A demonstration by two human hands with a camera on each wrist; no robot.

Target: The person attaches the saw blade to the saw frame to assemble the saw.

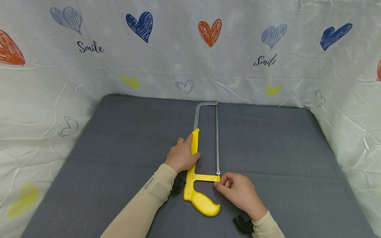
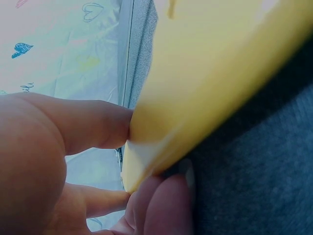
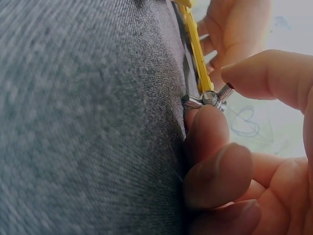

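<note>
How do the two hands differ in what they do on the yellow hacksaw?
The left hand lies on the long yellow back of the hacksaw, thumb and fingers round it; the right hand works at the short cross arm near the grip. The left holds a broad plastic part; the right pinches a small metal wing nut with its fingertips. Both touch the saw, which lies flat on the grey mat.

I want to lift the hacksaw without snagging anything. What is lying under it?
Under the hacksaw only the grey mat shows. The left hand covers part of the frame, so the spot beneath there is hidden.
</note>
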